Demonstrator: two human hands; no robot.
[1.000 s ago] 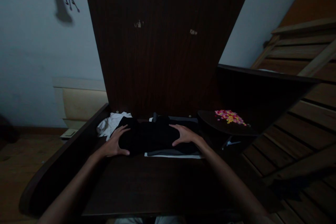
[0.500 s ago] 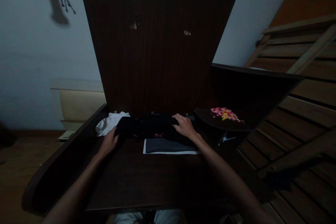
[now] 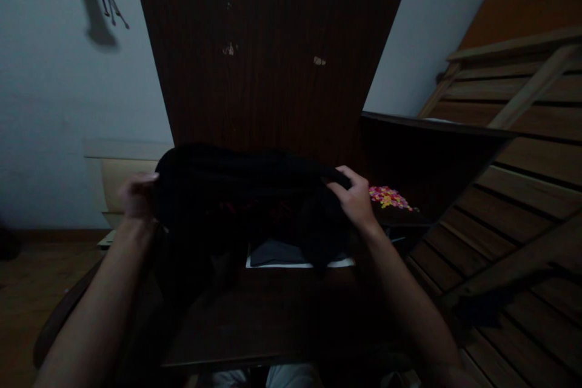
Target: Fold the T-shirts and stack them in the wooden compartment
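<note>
The left hand [image 3: 139, 197] and right hand [image 3: 357, 197] grasp the black cloth [image 3: 254, 182] above the desk [image 3: 273, 321], back from its front edge; pulling it forward too low could drag the grey cloth [image 3: 275, 253] askew.

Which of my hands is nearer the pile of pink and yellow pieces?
Your right hand: it grips the black cloth's right end, just left of the pile in view. Your left hand is farther left, at the cloth's opposite end.
</note>
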